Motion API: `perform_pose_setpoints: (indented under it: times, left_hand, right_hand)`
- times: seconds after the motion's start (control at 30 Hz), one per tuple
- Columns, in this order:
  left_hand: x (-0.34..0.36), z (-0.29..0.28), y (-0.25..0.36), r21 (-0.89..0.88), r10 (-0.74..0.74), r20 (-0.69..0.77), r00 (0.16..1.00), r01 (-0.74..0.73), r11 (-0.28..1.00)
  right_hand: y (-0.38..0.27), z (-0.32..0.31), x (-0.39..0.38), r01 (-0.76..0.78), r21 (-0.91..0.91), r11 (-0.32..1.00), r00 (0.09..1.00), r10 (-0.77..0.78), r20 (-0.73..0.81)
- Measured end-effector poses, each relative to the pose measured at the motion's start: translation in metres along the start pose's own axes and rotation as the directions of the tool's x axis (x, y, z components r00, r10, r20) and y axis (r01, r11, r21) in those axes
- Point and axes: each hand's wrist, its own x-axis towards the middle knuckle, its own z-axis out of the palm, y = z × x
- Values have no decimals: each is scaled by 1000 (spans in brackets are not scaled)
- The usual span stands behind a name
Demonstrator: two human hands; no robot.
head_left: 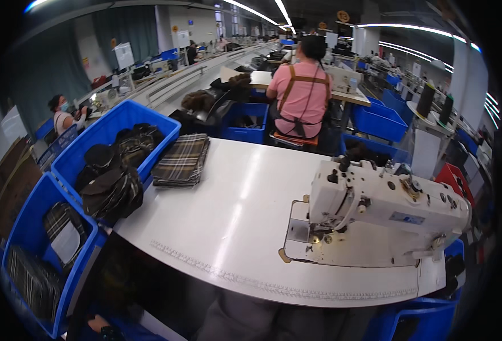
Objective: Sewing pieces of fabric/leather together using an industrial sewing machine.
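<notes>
Plaid cloth [34, 284] was stacked in a blue bin [80, 262] left of the fingers [94, 324] of the left hand [99, 325], whose grip could not be told.

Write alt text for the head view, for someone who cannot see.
A white sewing machine stands on the right of a white worktable; folded plaid fabric lies on the left, beside blue bins. The wearer's left hand shows at lower left; beyond, a person in pink sits facing away.
</notes>
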Motion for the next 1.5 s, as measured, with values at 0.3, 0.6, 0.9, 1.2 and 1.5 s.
perform_pose_setpoints:
  times: [0.3,0.6,0.9,1.2,1.5]
  left_hand:
    - [-138,-76,143,-510,905,133,404,-755,412]
    - [-218,-66,306,-716,978,-208,0,-681,-152]
    - [-284,-60,360,-829,990,-13,-137,-553,-88]
    - [-283,-64,360,-844,990,-3,-138,-531,-76]
    - [-285,-61,359,-844,991,45,-122,-535,-28]
  right_hand:
    - [15,-6,22,-78,188,979,973,34,229]
    - [2,-3,20,-119,168,978,960,70,271]
    - [-16,-4,58,-143,175,974,946,82,314]
    - [18,47,77,91,-315,945,902,56,429]
    - [17,44,97,201,-516,832,860,102,500]
